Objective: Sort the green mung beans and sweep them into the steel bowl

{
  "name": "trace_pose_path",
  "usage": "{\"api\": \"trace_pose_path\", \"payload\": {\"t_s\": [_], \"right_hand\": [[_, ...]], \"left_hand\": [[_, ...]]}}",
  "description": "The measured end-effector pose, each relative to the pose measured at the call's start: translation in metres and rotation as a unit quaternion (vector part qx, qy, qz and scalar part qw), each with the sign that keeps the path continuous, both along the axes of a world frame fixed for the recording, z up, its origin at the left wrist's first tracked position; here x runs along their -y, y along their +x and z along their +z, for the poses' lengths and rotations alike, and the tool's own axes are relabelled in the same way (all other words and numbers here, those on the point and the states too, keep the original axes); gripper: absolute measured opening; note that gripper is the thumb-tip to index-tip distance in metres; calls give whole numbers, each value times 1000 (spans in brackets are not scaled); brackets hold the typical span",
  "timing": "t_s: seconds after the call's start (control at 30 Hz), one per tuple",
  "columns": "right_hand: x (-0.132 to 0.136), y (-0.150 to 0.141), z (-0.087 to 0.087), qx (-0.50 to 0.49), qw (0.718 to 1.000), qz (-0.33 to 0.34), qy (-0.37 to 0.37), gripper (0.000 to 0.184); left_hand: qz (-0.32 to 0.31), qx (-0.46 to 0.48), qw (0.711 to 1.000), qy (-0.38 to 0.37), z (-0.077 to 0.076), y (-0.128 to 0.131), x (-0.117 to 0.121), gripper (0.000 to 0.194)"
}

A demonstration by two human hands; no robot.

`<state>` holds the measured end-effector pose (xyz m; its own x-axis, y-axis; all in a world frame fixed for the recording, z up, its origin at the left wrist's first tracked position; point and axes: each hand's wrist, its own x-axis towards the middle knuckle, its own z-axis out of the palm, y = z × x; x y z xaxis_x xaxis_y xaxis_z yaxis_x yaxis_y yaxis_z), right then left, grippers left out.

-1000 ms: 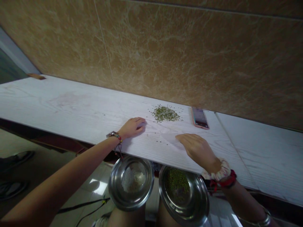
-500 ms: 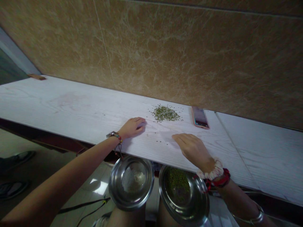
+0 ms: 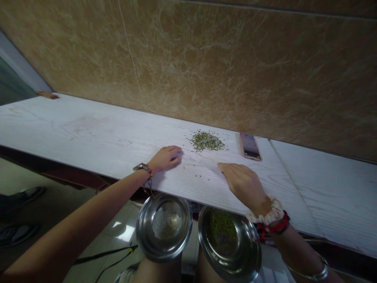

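My left hand (image 3: 167, 158) rests on the white wooden tabletop, fingers loosely bent and thumb apart, with nothing seen in it. Just beyond its fingertips lies a spread pile of green mung beans (image 3: 207, 141) mixed with pale grains. To the right, my right hand (image 3: 241, 181) hovers low over the table with its fingers drawn together; whatever they may hold is hidden. On my lap sit two steel bowls. The left steel bowl (image 3: 140, 232) holds white, rice-like grains (image 3: 165, 224). Green mung beans (image 3: 220, 228) cover part of the right steel bowl (image 3: 246, 255).
A phone (image 3: 250, 147) in a pink case lies near the wall, right of the pile. Several stray beans (image 3: 200, 176) dot the table between my hands. The brown marbled wall (image 3: 188, 67) bounds the back. At lower left, a person's shoe (image 3: 17, 235) shows on the floor.
My right hand has shifted slightly right and away from me, off the pile's front side. My left hand stays in place, and the pile and bowls look the same.
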<state>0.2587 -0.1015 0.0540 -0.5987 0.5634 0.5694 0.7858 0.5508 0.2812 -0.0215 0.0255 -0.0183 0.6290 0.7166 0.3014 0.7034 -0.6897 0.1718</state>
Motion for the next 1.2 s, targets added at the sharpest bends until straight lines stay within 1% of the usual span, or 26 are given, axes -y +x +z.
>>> {"api": "trace_pose_path", "payload": {"t_s": [0.13, 0.3, 0.43, 0.57, 0.73, 0.87, 1.03, 1.2], "right_hand": [[-2, -4, -1, -2, 1000, 9, -17, 27], [-3, -9, -2, 12, 999, -2, -46, 28], [-8, -18, 0, 22, 998, 2, -56, 26], [-10, -25, 2, 39, 997, 17, -69, 26], [-8, -20, 1, 45, 994, 45, -84, 26], [-5, -13, 1, 26, 994, 59, -88, 30], [-5, -14, 2, -31, 993, 94, -67, 29], [-8, -19, 1, -38, 988, 116, -99, 27]], "left_hand": [[3, 0, 1000, -8, 1, 1, 0, 32], [1, 7, 1000, -8, 2, 2, 1, 31], [4, 2, 1000, -12, 3, 3, 3, 32], [5, 0, 1000, -15, 4, 5, 4, 33], [11, -2, 1000, -13, 3, 7, 4, 33], [11, -4, 1000, -16, 3, 7, 4, 33], [10, 0, 1000, -18, 4, 7, 4, 33], [12, 1, 1000, -18, 5, 8, 5, 33]]}}
